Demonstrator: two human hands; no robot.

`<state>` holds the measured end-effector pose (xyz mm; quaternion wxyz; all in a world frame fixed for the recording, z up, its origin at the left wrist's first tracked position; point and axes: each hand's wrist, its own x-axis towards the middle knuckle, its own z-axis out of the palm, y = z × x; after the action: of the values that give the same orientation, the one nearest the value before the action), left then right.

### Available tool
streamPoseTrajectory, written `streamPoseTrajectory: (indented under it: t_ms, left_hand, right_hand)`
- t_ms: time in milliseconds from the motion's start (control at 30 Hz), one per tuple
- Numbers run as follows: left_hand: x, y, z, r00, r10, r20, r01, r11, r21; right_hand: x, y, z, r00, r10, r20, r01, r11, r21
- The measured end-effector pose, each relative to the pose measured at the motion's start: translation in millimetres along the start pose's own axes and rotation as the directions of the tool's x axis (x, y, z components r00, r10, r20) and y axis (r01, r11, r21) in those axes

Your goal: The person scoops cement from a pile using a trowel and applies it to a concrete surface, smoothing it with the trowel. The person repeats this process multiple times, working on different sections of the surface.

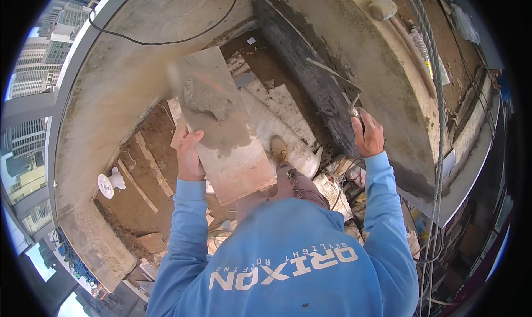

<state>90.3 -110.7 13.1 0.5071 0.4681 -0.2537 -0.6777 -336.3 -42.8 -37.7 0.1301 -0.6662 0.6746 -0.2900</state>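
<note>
My left hand (191,157) grips the left edge of a flat rectangular board (238,176), its thumb on top and its fingers hidden underneath. A lump of wet grey mortar (206,100) sits on the board's far half, with smears around it. My right hand (368,133) is closed round the handle of a trowel (339,76), seen nearly edge-on. The trowel blade lies along the low wall on the right, over a band of dark grey wet mortar (296,54); whether it touches is hard to tell.
Pale slabs (282,109), wood strips (148,156) and rubble lie on the earth floor around my boot (279,148). A white spool (112,182) stands at the left. Steel cables (436,95) hang at the right, beside a mallet-like tool (383,9). A black cord (160,42) crosses the far wall.
</note>
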Motion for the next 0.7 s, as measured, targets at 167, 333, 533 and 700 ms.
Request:
streamPoseTrajectory:
  t_ms: [167,333,533,700]
  left_hand:
    - [13.8,18.6,39.5,0.982,0.016,0.190,0.002,0.995,-0.097]
    - [-6.9,34.2,91.7,0.931,0.062,0.361,-0.068,0.998,0.003]
    - [-31.6,44.9,78.6,0.826,0.218,0.519,-0.506,0.691,0.516]
    - [-38.8,49.4,35.7,0.828,0.007,0.560,-0.520,0.382,0.764]
  right_hand:
    - [20.8,-85.2,-33.5,0.883,-0.446,0.147,0.443,0.895,0.053]
    - [31.7,-98.6,-13.5,0.899,-0.433,0.065,0.434,0.901,-0.002]
    - [61.9,-106.1,17.9,0.850,-0.457,-0.263,0.483,0.875,0.040]
    - [75.7,-92.5,12.8,0.729,-0.502,-0.465,0.548,0.836,-0.044]
